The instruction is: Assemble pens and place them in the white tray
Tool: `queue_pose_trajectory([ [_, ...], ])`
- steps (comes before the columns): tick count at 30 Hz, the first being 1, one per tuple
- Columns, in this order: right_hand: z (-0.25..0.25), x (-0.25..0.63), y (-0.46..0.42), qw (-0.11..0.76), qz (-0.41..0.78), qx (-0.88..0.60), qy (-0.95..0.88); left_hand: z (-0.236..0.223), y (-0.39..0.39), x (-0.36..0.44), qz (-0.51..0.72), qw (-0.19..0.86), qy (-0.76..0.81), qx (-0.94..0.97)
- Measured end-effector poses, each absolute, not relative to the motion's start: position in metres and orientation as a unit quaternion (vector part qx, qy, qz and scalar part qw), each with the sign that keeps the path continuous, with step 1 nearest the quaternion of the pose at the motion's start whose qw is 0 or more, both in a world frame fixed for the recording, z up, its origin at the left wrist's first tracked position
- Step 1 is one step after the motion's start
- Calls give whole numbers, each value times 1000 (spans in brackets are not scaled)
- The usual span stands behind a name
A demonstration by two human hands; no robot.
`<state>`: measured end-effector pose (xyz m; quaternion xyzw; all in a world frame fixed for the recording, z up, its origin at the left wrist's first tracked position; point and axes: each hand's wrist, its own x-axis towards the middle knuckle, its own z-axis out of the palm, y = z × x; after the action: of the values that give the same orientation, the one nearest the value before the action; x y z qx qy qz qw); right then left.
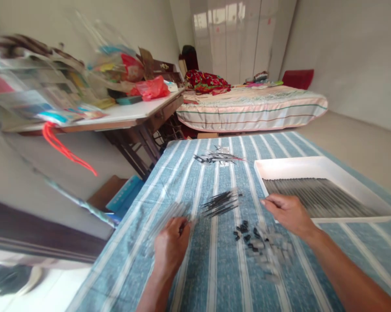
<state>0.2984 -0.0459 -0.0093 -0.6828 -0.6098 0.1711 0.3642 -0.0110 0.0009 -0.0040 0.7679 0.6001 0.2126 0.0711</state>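
My left hand is closed, fingers curled, at the near end of a bundle of clear thin tubes that look like pen barrels. What it grips, if anything, is hidden. My right hand is pinched closed beside the left wall of a white box; I cannot make out anything in its fingers. Many slim, dark, pen-like sticks lie side by side in that box. Between my hands is a pile of thin black sticks. Nearer me lie small black caps and blurred clear caps.
A blue-and-white striped cloth covers the table. Another loose heap of thin black pieces lies toward its far edge. To the left stands a cluttered desk with a red bag. A bed is beyond the table.
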Motion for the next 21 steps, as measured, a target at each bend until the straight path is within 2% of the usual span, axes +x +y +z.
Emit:
queue_pose_trajectory([
  [4,-16,282,-52,337,164,-640,-671,3,-3,-11,112,37,648,752],
  [9,-26,275,-53,291,161,-634,-698,6,-11,-2,19,42,655,754],
  [21,-30,265,-52,244,162,-632,-717,1,-13,8,-43,35,635,771],
])
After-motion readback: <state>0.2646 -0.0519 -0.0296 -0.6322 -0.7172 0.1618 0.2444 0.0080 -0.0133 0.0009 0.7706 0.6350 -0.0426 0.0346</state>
